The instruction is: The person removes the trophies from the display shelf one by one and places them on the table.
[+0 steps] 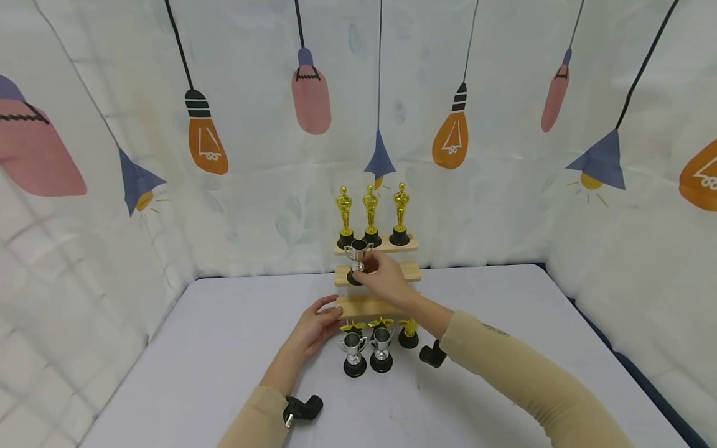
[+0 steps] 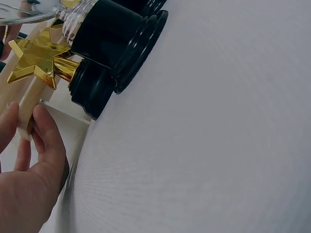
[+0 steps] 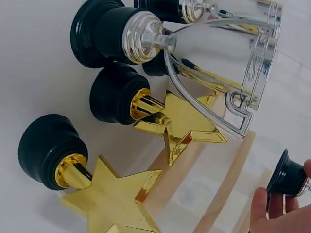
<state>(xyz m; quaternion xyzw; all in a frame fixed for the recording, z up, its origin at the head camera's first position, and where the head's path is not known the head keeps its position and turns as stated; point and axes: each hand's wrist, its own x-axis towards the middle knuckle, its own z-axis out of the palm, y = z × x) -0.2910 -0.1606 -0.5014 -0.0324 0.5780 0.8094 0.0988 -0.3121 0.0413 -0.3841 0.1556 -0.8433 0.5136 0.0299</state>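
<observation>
My right hand (image 1: 388, 279) pinches a small silver trophy cup (image 1: 357, 250) near its black base, just above the middle tier of a wooden stepped shelf (image 1: 370, 305). In the right wrist view the fingers (image 3: 277, 216) meet that cup's black base (image 3: 287, 177). My left hand (image 1: 315, 326) grips the left end of the lowest tier, and the left wrist view shows the board's end (image 2: 26, 116) between thumb and fingers. Three gold statuettes (image 1: 370, 211) on black bases stand on the top tier.
Two silver trophy cups (image 1: 353, 351) (image 1: 381, 348) stand on the white table (image 1: 224, 348) before the shelf. Gold star trophies (image 1: 409, 330) on black bases stand behind and beside them, close under the right forearm. A lamp-patterned cloth (image 1: 269, 186) hangs behind the table.
</observation>
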